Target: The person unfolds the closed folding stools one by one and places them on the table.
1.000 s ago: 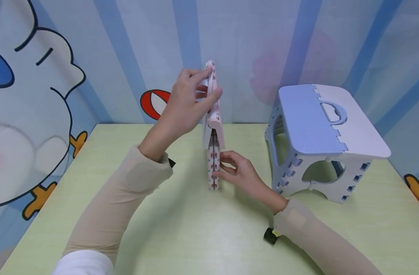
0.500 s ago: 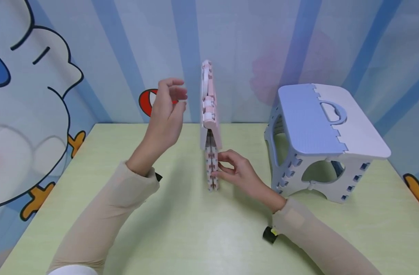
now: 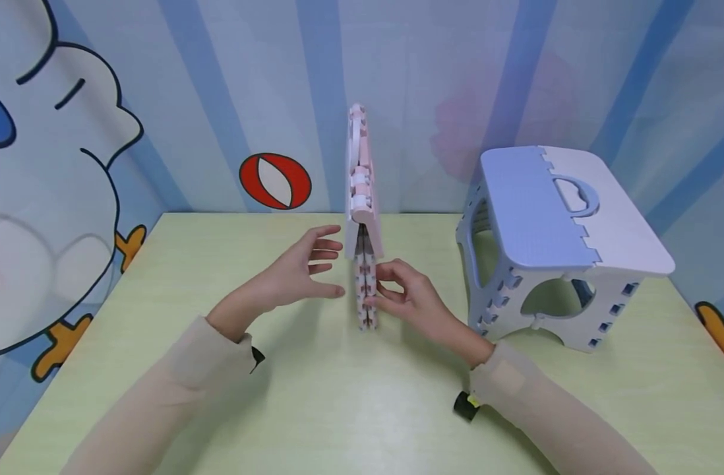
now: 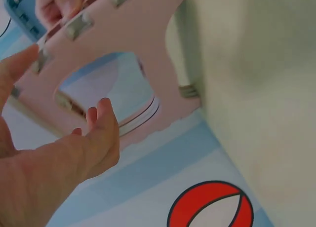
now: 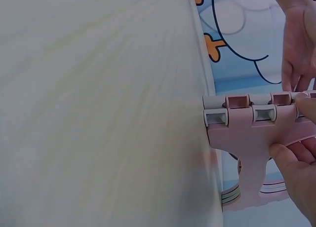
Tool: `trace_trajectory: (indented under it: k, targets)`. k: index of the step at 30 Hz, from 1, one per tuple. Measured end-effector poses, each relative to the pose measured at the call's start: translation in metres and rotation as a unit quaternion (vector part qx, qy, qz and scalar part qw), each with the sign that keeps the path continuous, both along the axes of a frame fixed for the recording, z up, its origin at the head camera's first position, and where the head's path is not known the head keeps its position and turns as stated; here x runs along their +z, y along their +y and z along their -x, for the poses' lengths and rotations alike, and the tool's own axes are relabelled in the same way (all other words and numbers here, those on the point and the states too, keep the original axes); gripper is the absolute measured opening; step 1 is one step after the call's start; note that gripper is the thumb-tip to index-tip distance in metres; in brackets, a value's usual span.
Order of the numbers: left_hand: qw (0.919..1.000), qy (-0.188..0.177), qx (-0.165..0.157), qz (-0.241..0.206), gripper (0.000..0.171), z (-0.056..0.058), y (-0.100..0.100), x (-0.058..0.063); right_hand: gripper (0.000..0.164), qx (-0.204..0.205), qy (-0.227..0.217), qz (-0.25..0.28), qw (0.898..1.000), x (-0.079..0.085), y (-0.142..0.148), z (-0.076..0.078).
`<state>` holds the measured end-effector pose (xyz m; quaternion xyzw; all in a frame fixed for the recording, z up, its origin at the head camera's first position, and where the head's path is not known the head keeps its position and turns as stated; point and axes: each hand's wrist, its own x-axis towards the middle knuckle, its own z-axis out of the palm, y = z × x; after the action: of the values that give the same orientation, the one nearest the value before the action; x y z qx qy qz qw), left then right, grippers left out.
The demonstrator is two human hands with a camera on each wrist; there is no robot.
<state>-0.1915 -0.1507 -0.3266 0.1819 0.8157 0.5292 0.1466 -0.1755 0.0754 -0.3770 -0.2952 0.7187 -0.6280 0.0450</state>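
Observation:
A pink and white folding stool (image 3: 361,198) stands folded flat and upright on the table, its narrow hinged edge toward me. My right hand (image 3: 420,295) holds the lower near edge from the right side. In the right wrist view its fingers lie at the hinges and on the pink leg panel (image 5: 247,138). My left hand (image 3: 293,270) is just left of the stool, fingers and thumb spread, holding nothing. From the left wrist, that hand (image 4: 64,158) appears before the pink panel (image 4: 123,29) with its large opening.
A second folding stool (image 3: 540,204), blue and white, stands unfolded at the right of the pale green table (image 3: 350,409). A cartoon-printed backdrop (image 3: 397,99) rises behind the table's back edge.
My left hand has let go of the stool's top, moved left, then come down beside the stool's lower part with fingers spread. The right hand has kept its hold.

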Motion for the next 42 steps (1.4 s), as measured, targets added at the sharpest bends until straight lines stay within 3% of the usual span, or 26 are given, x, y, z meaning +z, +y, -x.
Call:
trace_trajectory:
  k: [4, 11, 18, 27, 42]
  targets:
    - [0.9999, 0.001, 0.002, -0.015, 0.091, -0.004, 0.007, -0.015, 0.035, -0.001, 0.0, -0.005, 1.0, 0.0, 0.001, 0.0]
    - [0.9982, 0.007, -0.003, -0.059, 0.072, -0.006, 0.016, -0.03, 0.036, -0.002, 0.008, -0.011, 1.0, 0.0, 0.001, -0.001]
    - [0.9951, 0.023, -0.029, -0.092, 0.061, -0.009, 0.023, -0.034, 0.036, 0.003, -0.005, -0.007, 1.0, 0.0, 0.001, 0.0]
    - [0.9963, 0.037, -0.013, -0.076, 0.05, -0.01, 0.025, -0.038, 0.036, 0.001, -0.007, -0.008, 1.0, 0.001, 0.001, -0.001]
    - [0.9941, 0.051, -0.045, -0.085, 0.038, -0.011, 0.023, -0.043, 0.034, 0.013, 0.015, -0.007, 1.0, -0.001, 0.001, -0.001]
